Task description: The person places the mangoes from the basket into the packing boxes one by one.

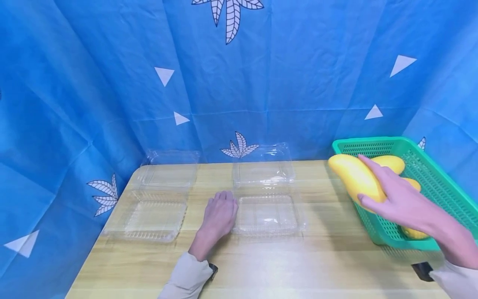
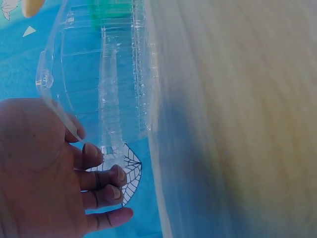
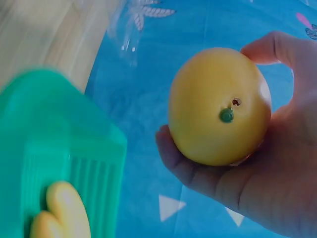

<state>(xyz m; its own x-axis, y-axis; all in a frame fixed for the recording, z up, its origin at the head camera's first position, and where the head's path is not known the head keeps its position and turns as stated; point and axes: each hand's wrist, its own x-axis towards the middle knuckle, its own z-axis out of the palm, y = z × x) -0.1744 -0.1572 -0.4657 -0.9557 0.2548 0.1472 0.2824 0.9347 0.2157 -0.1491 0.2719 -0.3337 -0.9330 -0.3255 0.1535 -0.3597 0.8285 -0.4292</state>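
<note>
My right hand (image 1: 397,195) grips a yellow mango (image 1: 354,176) above the near-left side of a green basket (image 1: 440,170). In the right wrist view, the thumb and fingers wrap around the mango (image 3: 213,99), its end with a small green stem spot facing the camera. At the left edge of an open clear plastic container (image 1: 267,214), my left hand (image 1: 220,214) has its fingers curled. The left wrist view shows the thumb and fingertips of that hand (image 2: 44,168) pinching the corner of the container's rim (image 2: 62,116).
Several more mangoes (image 1: 390,162) lie in the basket. A second open clear container (image 1: 154,220) sits left of my left hand, its lid (image 1: 169,172) folded back toward the blue curtain (image 1: 298,74). Both containers rest on the wooden table (image 1: 261,270).
</note>
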